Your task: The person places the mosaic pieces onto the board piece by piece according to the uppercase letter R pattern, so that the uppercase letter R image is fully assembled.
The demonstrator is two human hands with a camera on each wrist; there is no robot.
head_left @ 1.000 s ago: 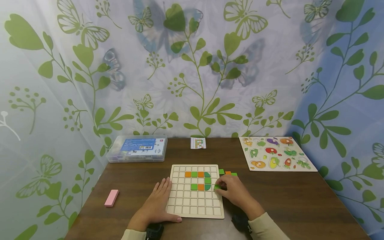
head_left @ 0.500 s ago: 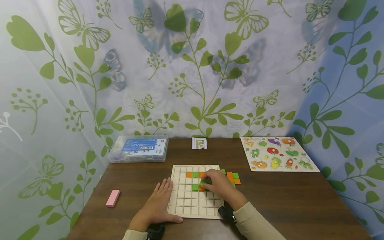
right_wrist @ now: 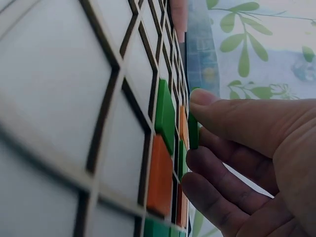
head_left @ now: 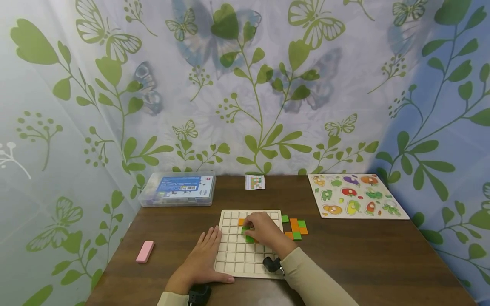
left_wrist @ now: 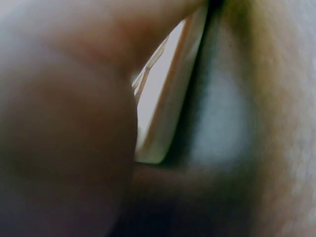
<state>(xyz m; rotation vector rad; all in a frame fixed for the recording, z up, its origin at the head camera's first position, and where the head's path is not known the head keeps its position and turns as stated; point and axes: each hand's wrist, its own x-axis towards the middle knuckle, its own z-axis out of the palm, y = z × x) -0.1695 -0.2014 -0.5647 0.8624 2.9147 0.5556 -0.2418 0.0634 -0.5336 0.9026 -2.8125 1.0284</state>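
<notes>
The right hand hangs over the middle of the grid board, thumb and fingers pinched together on a small green tile. In the right wrist view the tile stands on edge between thumb tip and forefinger, just above the cells, close to the green and orange tiles already seated in the board. The left hand lies flat with straight fingers on the board's left rim and the brown surface, holding nothing. The left wrist view is mostly blurred palm, so it adds little beyond a slice of the board's edge.

The tile looks like a thin, stiff, very light square, probably smooth plastic or foam, though the material cannot be told for sure. It seems easy to lose from the fingertips and apt to tip. A pinch on two opposite edges, as shown, seems the sound hold, leaving the flat face free to drop into a cell. The board itself appears rigid and light enough to slide, which the flat left hand guards against.

Loose green and orange tiles lie just right of the board. Farther back sit a pattern card, a clear plastic box and a vegetable puzzle; a pink block lies to the left.
</notes>
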